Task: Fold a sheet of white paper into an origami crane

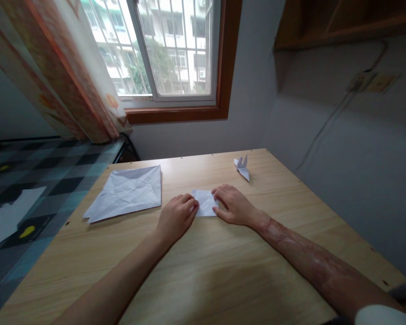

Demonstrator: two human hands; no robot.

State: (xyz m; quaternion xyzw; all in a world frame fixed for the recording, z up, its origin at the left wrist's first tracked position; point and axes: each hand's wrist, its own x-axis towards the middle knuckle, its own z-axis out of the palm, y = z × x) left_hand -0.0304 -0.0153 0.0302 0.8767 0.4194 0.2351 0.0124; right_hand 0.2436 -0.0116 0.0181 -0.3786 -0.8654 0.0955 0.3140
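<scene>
A small folded square of white paper point(205, 202) lies on the wooden table between my hands. My left hand point(177, 215) is closed at the paper's left edge, its fingers curled and the thumb against the paper. At the opposite edge my right hand point(236, 205) grips the paper, with the fingertips on the upper right corner and the thumb lower down on the right side. Beyond my right hand stands a folded white paper crane point(242, 168). To the left of my left hand rests a stack of creased white paper sheets point(130, 192).
The light wooden table point(203, 266) ends at a wall below a barred window point(176, 49). At the left is a checked bed cover point(67, 185) with white paper point(6, 216) on it. A cable point(321, 131) hangs along the right wall, under a wooden shelf point(345, 31).
</scene>
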